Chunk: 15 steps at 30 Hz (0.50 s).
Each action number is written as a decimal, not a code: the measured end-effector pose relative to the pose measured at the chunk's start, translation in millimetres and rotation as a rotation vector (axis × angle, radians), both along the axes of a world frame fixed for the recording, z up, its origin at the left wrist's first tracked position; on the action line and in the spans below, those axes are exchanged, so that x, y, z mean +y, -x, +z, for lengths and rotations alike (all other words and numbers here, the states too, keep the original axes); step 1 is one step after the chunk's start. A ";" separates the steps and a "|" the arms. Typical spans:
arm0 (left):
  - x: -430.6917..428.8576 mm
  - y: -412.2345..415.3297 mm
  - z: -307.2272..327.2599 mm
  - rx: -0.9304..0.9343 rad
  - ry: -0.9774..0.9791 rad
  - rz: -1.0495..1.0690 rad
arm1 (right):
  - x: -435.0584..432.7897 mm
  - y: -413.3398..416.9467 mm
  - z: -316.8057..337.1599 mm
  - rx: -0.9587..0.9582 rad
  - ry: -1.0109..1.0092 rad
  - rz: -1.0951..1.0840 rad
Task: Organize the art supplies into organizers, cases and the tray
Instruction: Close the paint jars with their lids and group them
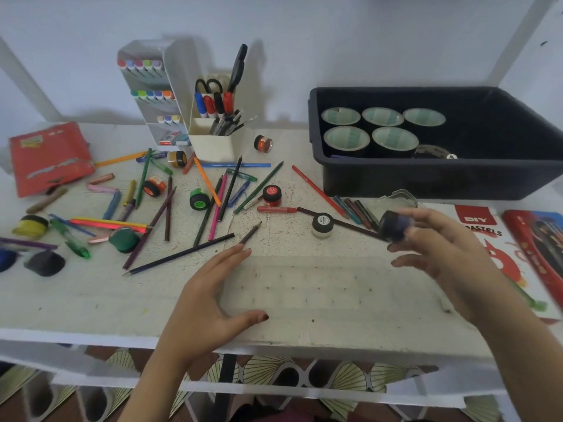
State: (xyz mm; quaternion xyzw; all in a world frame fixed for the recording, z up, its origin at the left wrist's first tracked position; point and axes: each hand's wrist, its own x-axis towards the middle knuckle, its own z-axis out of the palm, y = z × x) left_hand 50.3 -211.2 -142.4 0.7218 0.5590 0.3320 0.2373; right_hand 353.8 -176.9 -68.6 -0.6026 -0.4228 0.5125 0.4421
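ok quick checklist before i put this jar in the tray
1. Right hand grips the dark jar: ok.
2. Jar lid tight: cannot tell, blurred.
3. Room in the black tray: ok, its right part is bare.
4. Left hand free: ok, open, holding nothing.
5. All jars gathered: not ok, the white jar and red jar lie on the table.
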 end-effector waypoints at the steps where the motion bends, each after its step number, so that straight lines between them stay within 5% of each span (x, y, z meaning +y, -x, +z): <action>1: -0.3 0.1 -0.1 -0.001 -0.001 0.001 | -1.2 3.5 2.9 0.207 0.098 -0.027; 3: -1.2 0.3 0.0 -0.005 0.002 0.003 | -6.2 5.9 3.8 0.467 0.172 0.008; 5: -1.4 -0.2 0.8 -0.005 0.000 0.002 | -10.6 10.2 4.5 0.500 0.158 0.065; 8: -1.6 -1.2 1.5 -0.012 -0.008 0.013 | -9.4 10.6 0.7 0.222 0.124 0.055; 15: -2.3 1.0 -1.4 -0.083 -0.019 0.023 | -20.0 15.1 -10.5 -0.455 -0.295 0.198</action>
